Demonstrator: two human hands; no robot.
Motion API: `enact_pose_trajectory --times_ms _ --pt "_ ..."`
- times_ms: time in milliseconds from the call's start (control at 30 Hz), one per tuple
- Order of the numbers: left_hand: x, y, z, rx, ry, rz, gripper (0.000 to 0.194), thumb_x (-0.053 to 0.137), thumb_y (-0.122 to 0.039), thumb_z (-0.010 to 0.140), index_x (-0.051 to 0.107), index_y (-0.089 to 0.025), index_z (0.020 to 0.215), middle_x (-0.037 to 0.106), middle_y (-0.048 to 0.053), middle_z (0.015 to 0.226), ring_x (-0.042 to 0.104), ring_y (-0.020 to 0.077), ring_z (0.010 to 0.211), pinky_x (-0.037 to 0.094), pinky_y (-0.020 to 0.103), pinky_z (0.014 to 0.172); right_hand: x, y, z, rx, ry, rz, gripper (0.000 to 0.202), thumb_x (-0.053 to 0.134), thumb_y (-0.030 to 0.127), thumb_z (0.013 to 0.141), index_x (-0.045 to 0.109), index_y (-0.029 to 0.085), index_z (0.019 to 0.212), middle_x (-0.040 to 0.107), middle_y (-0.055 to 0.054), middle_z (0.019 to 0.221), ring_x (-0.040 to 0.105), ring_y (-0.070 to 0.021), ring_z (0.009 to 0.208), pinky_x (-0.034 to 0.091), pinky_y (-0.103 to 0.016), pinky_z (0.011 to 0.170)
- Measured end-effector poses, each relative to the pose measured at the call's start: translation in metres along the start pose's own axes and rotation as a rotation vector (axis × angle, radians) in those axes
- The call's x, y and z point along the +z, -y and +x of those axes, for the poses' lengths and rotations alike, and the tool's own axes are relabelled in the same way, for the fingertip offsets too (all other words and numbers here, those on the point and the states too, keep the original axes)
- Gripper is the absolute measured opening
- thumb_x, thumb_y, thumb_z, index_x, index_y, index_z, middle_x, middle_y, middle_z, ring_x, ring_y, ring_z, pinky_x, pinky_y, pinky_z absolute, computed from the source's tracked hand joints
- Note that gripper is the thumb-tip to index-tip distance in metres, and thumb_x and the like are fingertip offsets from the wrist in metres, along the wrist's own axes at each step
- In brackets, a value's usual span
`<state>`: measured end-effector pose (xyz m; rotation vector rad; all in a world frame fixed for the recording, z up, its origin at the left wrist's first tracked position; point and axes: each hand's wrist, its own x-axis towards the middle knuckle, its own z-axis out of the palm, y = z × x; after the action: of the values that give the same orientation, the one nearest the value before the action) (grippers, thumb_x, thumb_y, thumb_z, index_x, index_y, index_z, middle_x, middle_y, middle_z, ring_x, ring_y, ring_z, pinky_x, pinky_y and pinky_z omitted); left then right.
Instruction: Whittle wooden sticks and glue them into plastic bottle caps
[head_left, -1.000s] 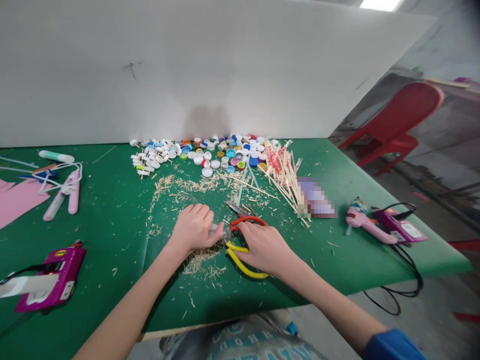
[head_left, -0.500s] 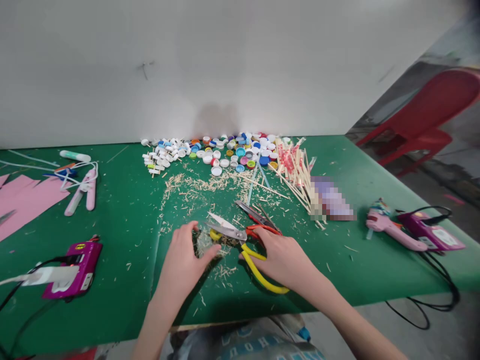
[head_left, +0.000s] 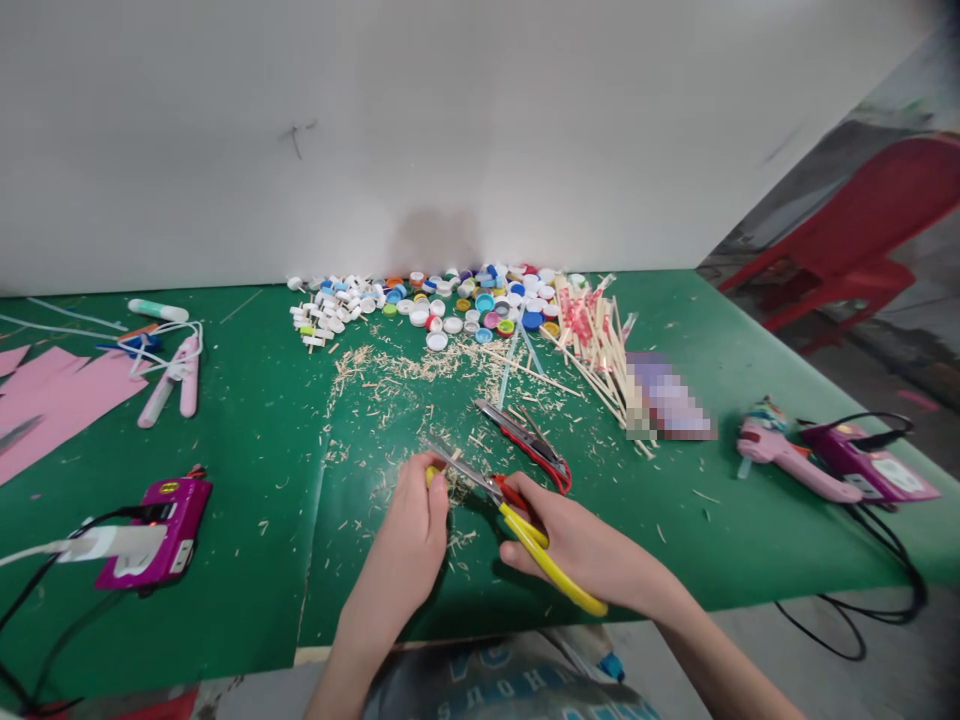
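My right hand point(head_left: 577, 545) grips a pair of scissors point(head_left: 544, 560) with yellow and red handles, the fingers wrapped round them. The blades point up and left and look nearly closed, their tips by my left fingertips. My left hand point(head_left: 412, 525) is closed in a pinch on a small yellow bottle cap point(head_left: 430, 476), mostly covered by the fingers. A short bit of wooden stick point(head_left: 452, 462) shows beside it, close to the blades. Just beyond the scissors a utility knife point(head_left: 517, 435) with red on its handle lies on the green table point(head_left: 255, 520).
Bottle caps point(head_left: 484, 303) and caps with short sticks point(head_left: 326, 312) lie along the wall. Wooden chopsticks point(head_left: 600, 350) stand right of them; wood chips litter the middle. Glue guns point(head_left: 795, 465) with purple boxes, pink paper point(head_left: 67, 400) and a red chair point(head_left: 862, 240) flank the space.
My left fingers have closed from a wider spread onto the yellow cap. The scissor blades have drawn together, and the scissors have shifted slightly right and downward. The view has moved a little.
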<state>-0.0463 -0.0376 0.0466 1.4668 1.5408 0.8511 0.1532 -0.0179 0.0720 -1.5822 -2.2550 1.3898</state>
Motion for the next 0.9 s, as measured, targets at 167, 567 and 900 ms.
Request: enact_pose_trajectory --times_ms 167,567,900 --pt "-0.001 0.004 -0.003 -0.041 0.009 -0.127 0.036 0.022 -0.04 0.099 0.053 -0.021 0.1 0.062 0.003 0.091 0.056 0.0165 0.09 0.043 0.029 0.083 -0.003 0.005 -0.003 -0.025 0.061 0.016 0.047 0.059 0.054 0.079 0.044 0.018 0.105 0.057 -0.002 0.089 0.049 -0.0153 0.075 0.039 -0.028 0.066" --pt "-0.013 0.011 0.004 -0.037 0.128 -0.198 0.033 0.029 -0.033 0.096 0.058 -0.017 0.099 0.062 0.0 0.084 0.054 0.0138 0.079 0.041 0.024 0.079 0.008 0.008 0.0 0.04 -0.087 -0.211 0.04 0.056 0.06 0.079 0.044 0.022 0.08 0.055 0.001 0.07 0.045 -0.0138 0.06 0.027 -0.027 0.056" --pt "-0.012 0.007 0.001 -0.015 0.19 -0.252 0.035 0.025 -0.03 0.097 0.058 -0.017 0.097 0.062 0.001 0.088 0.052 0.0135 0.079 0.038 0.023 0.077 0.014 0.003 0.003 -0.023 -0.164 -0.292 0.013 0.05 0.021 0.072 0.037 0.022 0.073 0.048 0.003 0.062 0.035 -0.0107 0.053 0.019 -0.026 0.053"
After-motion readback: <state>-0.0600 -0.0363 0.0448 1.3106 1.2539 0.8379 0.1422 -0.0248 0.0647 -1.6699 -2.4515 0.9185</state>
